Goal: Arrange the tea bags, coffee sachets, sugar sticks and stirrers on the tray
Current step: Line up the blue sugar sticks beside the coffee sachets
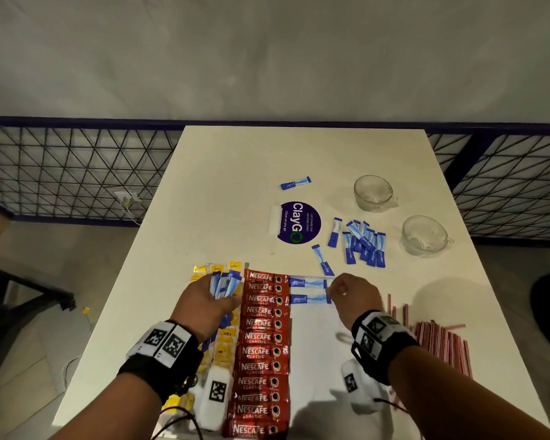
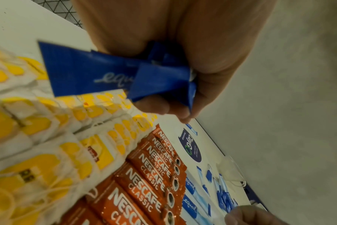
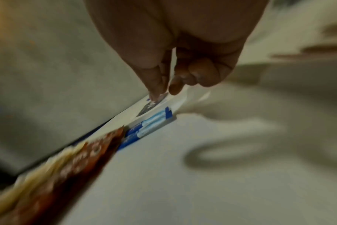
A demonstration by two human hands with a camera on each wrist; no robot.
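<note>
Two sugar sticks (image 1: 310, 291) lay flat just right of the coffee row (image 1: 262, 347), ends butted against the red sachets, and the step in hand looked to be building that column downward; to do it well, each new stick should go just below the last, parallel, with its dark end touching the coffee row. Left of the coffee row the tea bags (image 1: 218, 341) sat in yellow ranks, and the white tray (image 1: 315, 376) showed bare right of the row. The left hand (image 1: 204, 308) hovered over the tea bags, fingers curled round a fan of sticks (image 1: 224, 282), a ready supply. The right hand (image 1: 354, 296) was at the right ends of the two laid sticks, thumb and forefinger close together, tips on or just above them; whether it pinched one I could not tell. Right of the coffee row lay the stirrers (image 1: 442, 344); beyond it, a loose pile (image 1: 364, 244) of sticks.
</note>
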